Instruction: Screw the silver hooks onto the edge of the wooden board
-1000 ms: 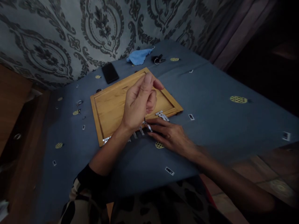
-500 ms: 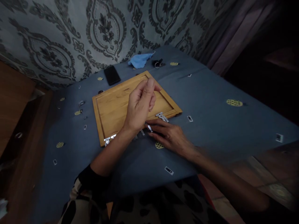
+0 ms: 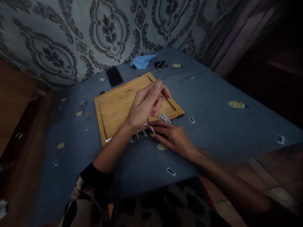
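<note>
Here's the wooden panel (image 3: 113, 105) right in front of you, lying flat on the blue-grey tablecloth (image 3: 213, 126), turned at a slant: honey-coloured, with darker streaks of grain across its face and a raised frame running round a sunken middle. Metal dresses its near edge. A row of slim silvery hooks (image 3: 144, 131) juts out there towards you, a T-shaped silver fitting (image 3: 164, 118) sits near the right end of that edge, and a bright metal bit (image 3: 108, 140) peeks out by the near left corner, partly covered by your forearm.

Your left hand (image 3: 146, 102) is up above the panel, fingers curled in, thumb laid along the top, closed on a thin dark shaft (image 3: 148, 121) that drops from under your fist to the near edge; whatever sits inside your palm is hidden. Your right hand (image 3: 175, 137) lies low at that same edge, its digits reaching either side of the rightmost hook (image 3: 152, 129); whether they're squeezing it, I can't tell.

Beyond the panel's far edge lie a black phone (image 3: 114, 76), a crumpled blue cloth (image 3: 143, 61) and some keys (image 3: 161, 65). Left of the panel, there's a small metal piece (image 3: 82, 103).
</note>
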`<state>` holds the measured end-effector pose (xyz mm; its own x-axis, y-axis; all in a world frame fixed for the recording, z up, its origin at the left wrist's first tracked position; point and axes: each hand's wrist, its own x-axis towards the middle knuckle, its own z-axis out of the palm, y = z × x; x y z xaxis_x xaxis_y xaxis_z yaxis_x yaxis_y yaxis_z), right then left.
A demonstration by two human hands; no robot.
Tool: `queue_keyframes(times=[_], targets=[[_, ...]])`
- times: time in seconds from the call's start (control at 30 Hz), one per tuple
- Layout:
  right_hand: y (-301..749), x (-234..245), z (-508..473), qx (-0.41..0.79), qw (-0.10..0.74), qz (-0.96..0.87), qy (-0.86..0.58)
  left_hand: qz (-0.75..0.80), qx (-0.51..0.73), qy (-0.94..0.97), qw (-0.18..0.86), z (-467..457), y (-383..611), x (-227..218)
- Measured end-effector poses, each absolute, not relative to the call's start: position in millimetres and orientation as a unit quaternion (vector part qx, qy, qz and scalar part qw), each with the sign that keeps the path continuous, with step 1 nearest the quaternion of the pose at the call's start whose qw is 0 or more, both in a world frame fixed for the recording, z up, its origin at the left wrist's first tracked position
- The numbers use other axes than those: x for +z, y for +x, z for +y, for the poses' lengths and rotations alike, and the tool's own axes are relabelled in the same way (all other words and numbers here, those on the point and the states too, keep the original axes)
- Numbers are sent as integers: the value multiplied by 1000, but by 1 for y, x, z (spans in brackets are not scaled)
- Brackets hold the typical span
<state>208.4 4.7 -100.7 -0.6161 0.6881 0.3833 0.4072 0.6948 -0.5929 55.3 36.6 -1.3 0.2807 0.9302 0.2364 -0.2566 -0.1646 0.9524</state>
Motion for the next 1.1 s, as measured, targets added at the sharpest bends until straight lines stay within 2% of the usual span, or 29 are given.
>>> queue_keyframes(times=[0.13, 0.27, 0.37, 0.63, 1.1], targets=[[209, -102, 5, 226, 310, -868, -316, 301, 509, 569, 571, 36, 55, -1], [210, -100, 5, 234, 305, -869, -312, 328, 622, 508, 498, 31, 57, 10], [210, -99, 5, 235, 299, -871, -309, 348, 659, 475, 467, 28, 58, 19], [209, -100, 4, 233, 301, -868, -320, 330, 632, 479, 512, 30, 63, 3], [209, -100, 5, 232, 301, -870, -313, 365, 609, 492, 504, 32, 64, -1]])
